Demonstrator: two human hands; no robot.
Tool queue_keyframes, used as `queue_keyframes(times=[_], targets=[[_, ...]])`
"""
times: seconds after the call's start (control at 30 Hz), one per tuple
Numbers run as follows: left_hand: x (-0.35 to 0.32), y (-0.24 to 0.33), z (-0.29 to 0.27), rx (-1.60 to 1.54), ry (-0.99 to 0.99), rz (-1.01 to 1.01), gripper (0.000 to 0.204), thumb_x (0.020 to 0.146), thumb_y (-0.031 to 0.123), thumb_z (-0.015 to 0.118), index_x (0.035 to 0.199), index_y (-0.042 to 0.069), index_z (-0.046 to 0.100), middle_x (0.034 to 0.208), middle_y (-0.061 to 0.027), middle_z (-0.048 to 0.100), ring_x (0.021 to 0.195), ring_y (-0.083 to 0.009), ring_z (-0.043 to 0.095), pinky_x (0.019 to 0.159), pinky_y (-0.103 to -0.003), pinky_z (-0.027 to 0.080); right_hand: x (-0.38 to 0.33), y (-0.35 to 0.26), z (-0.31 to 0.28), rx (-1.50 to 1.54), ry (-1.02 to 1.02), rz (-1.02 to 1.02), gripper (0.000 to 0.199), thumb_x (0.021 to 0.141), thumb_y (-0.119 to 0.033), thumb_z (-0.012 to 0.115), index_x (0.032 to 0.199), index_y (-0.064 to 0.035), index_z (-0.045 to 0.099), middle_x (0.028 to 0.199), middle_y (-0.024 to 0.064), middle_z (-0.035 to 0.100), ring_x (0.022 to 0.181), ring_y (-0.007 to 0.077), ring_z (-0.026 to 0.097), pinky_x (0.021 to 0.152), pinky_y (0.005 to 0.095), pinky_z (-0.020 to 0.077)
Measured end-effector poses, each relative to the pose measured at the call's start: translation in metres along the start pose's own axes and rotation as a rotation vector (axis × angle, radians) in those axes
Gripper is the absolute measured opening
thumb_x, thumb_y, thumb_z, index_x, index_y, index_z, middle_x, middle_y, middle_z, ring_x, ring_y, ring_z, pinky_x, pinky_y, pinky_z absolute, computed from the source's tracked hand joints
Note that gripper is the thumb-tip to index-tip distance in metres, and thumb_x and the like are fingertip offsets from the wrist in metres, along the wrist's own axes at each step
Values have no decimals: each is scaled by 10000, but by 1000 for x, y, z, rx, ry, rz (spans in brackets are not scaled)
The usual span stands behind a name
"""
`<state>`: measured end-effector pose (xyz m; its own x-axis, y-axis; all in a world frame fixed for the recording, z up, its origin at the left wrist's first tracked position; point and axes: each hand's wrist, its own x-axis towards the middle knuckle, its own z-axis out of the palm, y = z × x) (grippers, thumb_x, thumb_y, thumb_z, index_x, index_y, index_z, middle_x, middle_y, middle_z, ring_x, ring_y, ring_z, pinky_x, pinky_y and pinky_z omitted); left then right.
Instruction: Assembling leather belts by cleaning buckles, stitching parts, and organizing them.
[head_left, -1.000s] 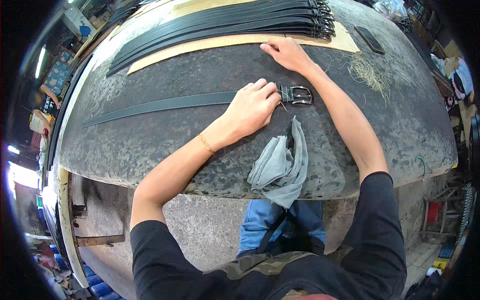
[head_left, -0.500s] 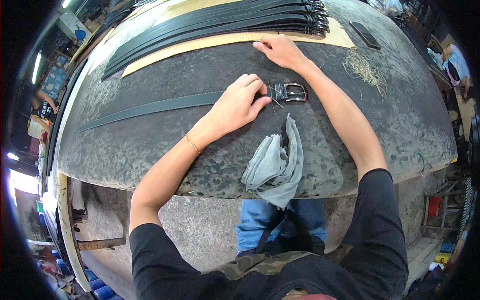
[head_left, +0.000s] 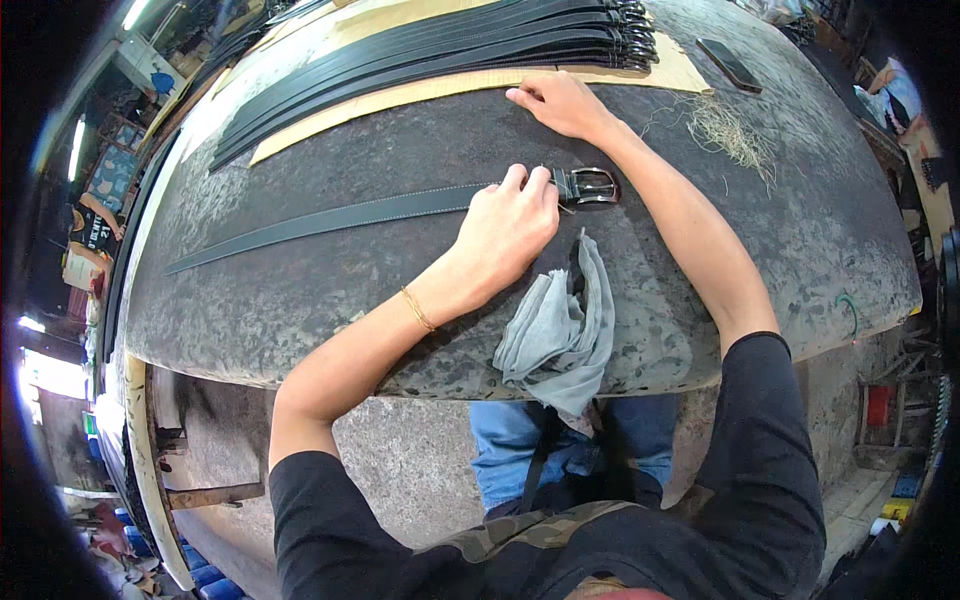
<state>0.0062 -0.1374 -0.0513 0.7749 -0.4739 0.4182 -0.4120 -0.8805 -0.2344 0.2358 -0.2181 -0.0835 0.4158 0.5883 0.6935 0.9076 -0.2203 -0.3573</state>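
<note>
A dark leather belt (head_left: 350,219) with pale edge stitching lies across the table, its metal buckle (head_left: 594,186) toward the right. Over the belt just left of the buckle, my left hand (head_left: 510,225) is closed with bent fingers; its fingertips and anything in them are hidden. My right hand (head_left: 562,103) rests farther back by the edge of the tan board, thumb and fingers pressed together. Whatever it may pinch is too small to make out. A crumpled grey cloth (head_left: 560,335) lies below the buckle, draped over the table's near edge.
Several dark belts with buckles (head_left: 430,80) are stacked on a tan board (head_left: 690,75) at the back. A phone (head_left: 728,64) and a tangle of pale threads (head_left: 735,135) lie at the back right. Another person (head_left: 95,225) is at the far left.
My left hand has turned over and moved right toward the buckle, its fingers curling closed and covering the threads there. My right hand stays by the board. The view has shifted slightly.
</note>
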Motion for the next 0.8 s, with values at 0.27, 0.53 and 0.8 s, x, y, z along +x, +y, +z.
queue_keyframes(times=[0.27,0.53,0.8], targets=[[-6,-22,15,-462,114,-228,78,890,47,565,914,-27,567,909,-172,564,884,-355,549,806,-422,467,1,-7,-1,-21,-58,57,400,948,-382,595,842,-1,656,684,194,620,609,360,590,590,422,447],[-4,-16,2,-399,100,-178,157,797,108,719,889,-18,698,938,-135,639,900,-313,608,789,-405,504,3,-2,1,7,-51,48,394,942,-381,603,846,-4,657,685,190,619,619,347,601,593,423,448],[-3,1,-8,-40,-82,4,168,682,67,662,814,-24,609,925,-140,546,898,-280,582,712,-360,554,0,-5,1,-35,-71,94,392,938,-381,604,870,-3,681,725,199,646,667,363,631,622,431,473]])
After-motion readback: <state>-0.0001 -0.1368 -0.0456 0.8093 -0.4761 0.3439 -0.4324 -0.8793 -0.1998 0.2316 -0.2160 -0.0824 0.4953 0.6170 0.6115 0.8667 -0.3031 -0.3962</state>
